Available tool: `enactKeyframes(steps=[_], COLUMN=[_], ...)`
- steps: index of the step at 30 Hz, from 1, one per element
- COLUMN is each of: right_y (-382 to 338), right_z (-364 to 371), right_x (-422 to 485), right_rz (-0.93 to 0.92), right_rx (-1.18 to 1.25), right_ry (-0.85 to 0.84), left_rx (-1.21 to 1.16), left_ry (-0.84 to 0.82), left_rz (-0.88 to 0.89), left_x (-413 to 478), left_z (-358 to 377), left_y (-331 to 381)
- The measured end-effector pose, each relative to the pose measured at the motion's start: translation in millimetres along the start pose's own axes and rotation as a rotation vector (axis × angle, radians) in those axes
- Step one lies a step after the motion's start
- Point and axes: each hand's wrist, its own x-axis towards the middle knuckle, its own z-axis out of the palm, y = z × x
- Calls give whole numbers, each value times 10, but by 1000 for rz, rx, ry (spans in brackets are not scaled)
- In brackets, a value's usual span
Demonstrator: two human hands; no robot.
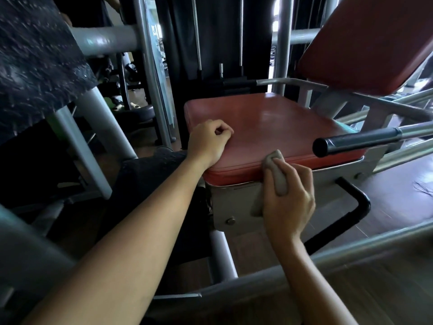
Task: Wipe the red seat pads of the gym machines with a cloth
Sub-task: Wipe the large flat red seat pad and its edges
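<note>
Seat pad [269, 127]: red; left hand [208, 141] clenched, empty, on its near corner.
Cloth [278, 177]: at seat pad's front edge, grasped by right hand [290, 202].
Risk: corner under left hand may go unwiped.

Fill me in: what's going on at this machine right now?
A person is wiping a gym machine's red seat pad. The right hand grips a grey cloth and presses it against the pad's near front edge. The left hand rests on the pad's near left corner, fingers curled and holding nothing. A black-gripped handle bar crosses above the seat's right side, and the red backrest is at the upper right, untouched.
</note>
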Motion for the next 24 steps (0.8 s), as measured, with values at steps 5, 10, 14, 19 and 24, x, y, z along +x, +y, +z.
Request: enactKeyframes(steps=[5, 10, 14, 19, 24], right_y=[-186, -395, -521, -390, -198], right_z=[-86, -280, -30, 455, 531], right_x=[-112, 452, 911, 1267, 1252], right_rz=[-131, -142, -186, -140, -147], right_rx=[-7, 11, -212, -463, -517], right_ry=[-277, -336, -404, -498, -502], left_rx=[-34, -74, 30, 89, 96], left_ry=[11, 30, 91, 148, 136], left_rz=[-21, -66, -34, -11, 25], left_x=[-8, -36, -52, -39, -2], left_z=[8, -20, -12, 11, 42], left_y=[9, 46, 49, -2, -86])
